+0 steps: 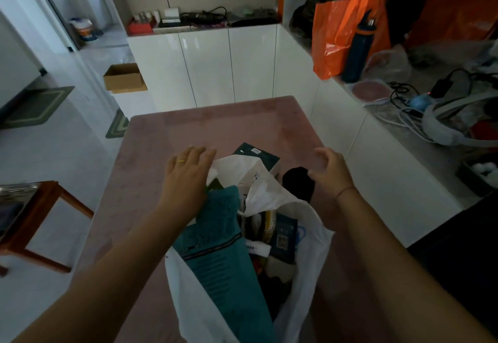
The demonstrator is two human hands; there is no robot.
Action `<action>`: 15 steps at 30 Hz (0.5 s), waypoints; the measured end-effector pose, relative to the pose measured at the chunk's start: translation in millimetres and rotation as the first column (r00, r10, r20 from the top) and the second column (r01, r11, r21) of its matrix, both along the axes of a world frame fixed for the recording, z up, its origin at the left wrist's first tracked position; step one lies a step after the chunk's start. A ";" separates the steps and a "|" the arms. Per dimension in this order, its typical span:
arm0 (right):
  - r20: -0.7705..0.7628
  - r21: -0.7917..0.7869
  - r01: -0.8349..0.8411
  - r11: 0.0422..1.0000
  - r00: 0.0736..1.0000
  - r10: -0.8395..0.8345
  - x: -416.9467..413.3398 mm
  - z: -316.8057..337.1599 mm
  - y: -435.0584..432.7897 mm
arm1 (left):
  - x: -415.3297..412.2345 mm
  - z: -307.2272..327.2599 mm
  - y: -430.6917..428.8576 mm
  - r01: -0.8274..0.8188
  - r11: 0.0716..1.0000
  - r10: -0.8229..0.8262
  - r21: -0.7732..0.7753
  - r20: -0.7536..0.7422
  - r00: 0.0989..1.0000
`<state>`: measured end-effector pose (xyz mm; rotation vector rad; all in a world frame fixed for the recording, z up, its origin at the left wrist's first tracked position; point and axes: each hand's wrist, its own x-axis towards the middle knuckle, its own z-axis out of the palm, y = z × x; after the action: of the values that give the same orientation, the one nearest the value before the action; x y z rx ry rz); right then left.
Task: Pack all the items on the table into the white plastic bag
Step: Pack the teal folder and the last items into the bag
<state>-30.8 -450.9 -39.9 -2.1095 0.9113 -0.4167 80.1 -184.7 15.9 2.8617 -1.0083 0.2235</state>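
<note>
The white plastic bag (304, 248) lies open on the pink table (204, 127), its mouth toward me. A teal towel (223, 248) sticks out of it on the left, and a dark blue packet (283, 237) and several smaller items sit inside. Beyond the bag lie a dark green box (258, 155) and a black rounded item (297, 185) on the table. My left hand (188, 175) rests flat, fingers spread, over the bag's far edge and the towel's end. My right hand (330, 171) hovers open beside the black item, holding nothing.
White cabinets run behind and along the right of the table. The right counter holds an orange bag (347, 33), a dark blue bottle (359, 51), cables and headphones (447, 130). A wooden stool (35, 224) stands left, and a cardboard box (125, 77) sits farther back.
</note>
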 end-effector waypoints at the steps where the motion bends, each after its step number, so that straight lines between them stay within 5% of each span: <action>1: -0.151 -0.027 -0.059 0.998 0.987 0.055 5.2 -18.7 -13.0 | 6.0 -0.5 -7.2 0.047 0.999 -0.047 0.024 0.005 0.999; 7: -0.420 0.018 -0.241 0.970 0.879 0.227 35.5 -84.5 -29.5 | 32.0 8.0 -40.8 0.280 0.958 -0.276 0.062 -0.069 0.959; 12: -0.412 -0.006 -0.231 0.973 0.887 0.208 56.0 -108.9 -28.7 | 29.9 29.6 -62.7 0.135 0.889 -0.339 -0.437 -0.430 0.837; 15: -0.222 0.033 -0.099 0.995 0.970 0.104 51.2 -98.2 -21.2 | 24.6 47.7 -73.1 -0.011 0.828 -0.370 -0.560 -0.562 0.740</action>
<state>20.4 -472.0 -138.0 -2.2028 0.9242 -0.1173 104.8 -257.8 63.6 2.0399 -0.8815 -0.4354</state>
